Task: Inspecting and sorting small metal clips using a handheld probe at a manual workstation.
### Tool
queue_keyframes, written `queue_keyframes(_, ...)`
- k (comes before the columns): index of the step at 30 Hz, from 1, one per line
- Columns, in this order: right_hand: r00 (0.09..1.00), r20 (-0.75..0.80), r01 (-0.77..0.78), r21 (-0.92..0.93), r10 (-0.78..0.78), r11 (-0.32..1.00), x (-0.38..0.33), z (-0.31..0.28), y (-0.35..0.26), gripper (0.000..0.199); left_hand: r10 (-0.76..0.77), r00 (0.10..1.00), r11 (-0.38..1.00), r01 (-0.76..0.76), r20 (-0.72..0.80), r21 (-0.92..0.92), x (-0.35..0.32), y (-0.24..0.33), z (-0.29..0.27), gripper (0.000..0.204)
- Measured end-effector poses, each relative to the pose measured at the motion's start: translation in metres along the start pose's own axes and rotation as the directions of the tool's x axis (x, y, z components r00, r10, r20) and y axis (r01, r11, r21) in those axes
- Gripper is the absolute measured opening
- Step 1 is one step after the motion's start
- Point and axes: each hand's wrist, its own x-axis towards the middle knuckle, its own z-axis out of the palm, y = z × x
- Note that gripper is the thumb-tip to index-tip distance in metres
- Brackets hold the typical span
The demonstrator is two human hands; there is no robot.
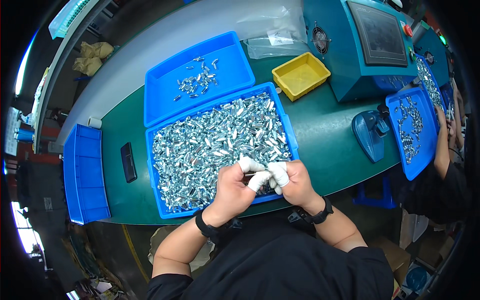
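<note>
My left hand (236,189) and my right hand (296,186) meet over the near edge of a blue tray (294,145) heaped with small shiny silver metal pieces (220,140). White coverings wrap the fingertips of both hands. The fingers of each are bent and pinched together, with the fingertips of the two hands touching. Whatever lies between them is hidden by the fingers and too small to name. Behind the heaped tray, a second blue tray (167,82) carries a small scatter of similar metal pieces (200,80).
On the green table (320,125) stand a yellow bin (302,75), a blue tool with a heavy base (369,135) and a teal machine with a screen (377,35). To the left are a phone (128,162) and a blue bin (86,172). Another person's arm (442,145) reaches a tray at right.
</note>
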Motion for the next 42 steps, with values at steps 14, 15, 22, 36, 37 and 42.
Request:
queue_keyframes(14,0.986,-0.163,0.035,-0.014,-0.037,0.999,-0.008,-0.002,-0.012,0.04,0.024,0.969,0.975,-0.077,0.247,0.209,0.039,0.034,-0.02,0.007)
queue_keyframes(15,0.981,-0.189,0.038,0.01,-0.035,0.999,-0.009,-0.003,-0.012,0.04,-0.007,0.967,0.966,-0.059,0.255,0.253,0.042,0.036,-0.02,0.005)
queue_keyframes(22,0.968,-0.243,0.081,0.082,-0.059,0.993,-0.014,-0.006,-0.013,0.04,0.067,0.996,0.973,-0.054,-0.052,0.224,0.057,0.035,-0.044,0.009)
queue_keyframes(36,0.981,-0.192,0.03,0.101,-0.01,0.994,-0.007,-0.015,-0.014,0.039,0.16,0.98,0.369,0.049,-0.116,0.928,0.045,-0.001,-0.132,0.017)
queue_keyframes(37,0.981,-0.192,0.031,0.108,-0.01,0.994,-0.007,-0.014,-0.013,0.039,0.158,0.98,0.371,0.05,-0.116,0.927,0.046,-0.002,-0.134,0.017)
queue_keyframes(42,0.98,-0.201,0.037,0.104,-0.015,0.994,-0.003,-0.008,-0.01,0.039,0.128,0.976,0.618,0.062,-0.178,0.784,0.045,-0.004,-0.135,0.017)
